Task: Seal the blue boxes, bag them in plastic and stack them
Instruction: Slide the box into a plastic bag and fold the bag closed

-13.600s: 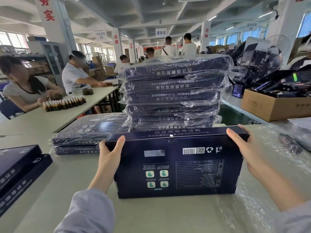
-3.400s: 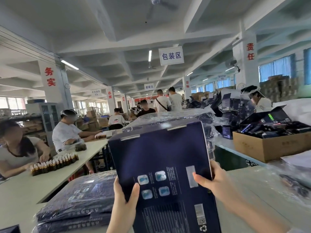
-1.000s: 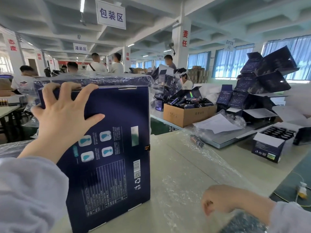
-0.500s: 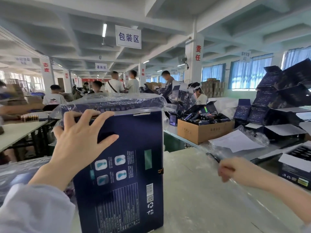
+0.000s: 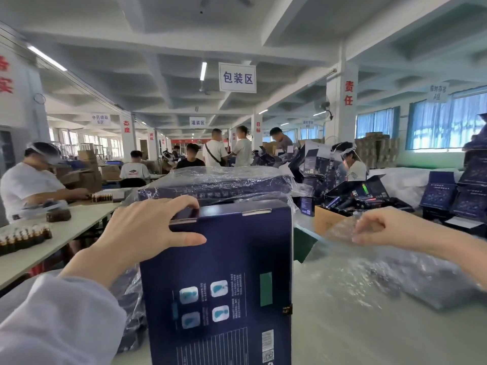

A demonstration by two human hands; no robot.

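Note:
A dark blue box [image 5: 232, 264] stands upright on its short end on the table in front of me, printed back facing me. My left hand [image 5: 150, 227] grips its top left corner, fingers over the top edge and thumb on the face. My right hand [image 5: 382, 227] is out to the right, pinching a clear plastic bag [image 5: 374, 264] lifted off the table. Behind the box rises a stack of bagged blue boxes [image 5: 218, 184]. More bagged boxes [image 5: 131, 306] lie low at the left, partly hidden by my sleeve.
The pale table [image 5: 342, 335] runs to the right. A cardboard carton [image 5: 326, 218] of dark items and open blue boxes [image 5: 453, 198] crowd the far right. A side table [image 5: 60, 233] at left holds small bottles [image 5: 23, 235]. Several people sit or stand behind.
My right hand has risen from the table and moved right, now pinching plastic film. My left hand stays on the box top. The view has swung back leftward.

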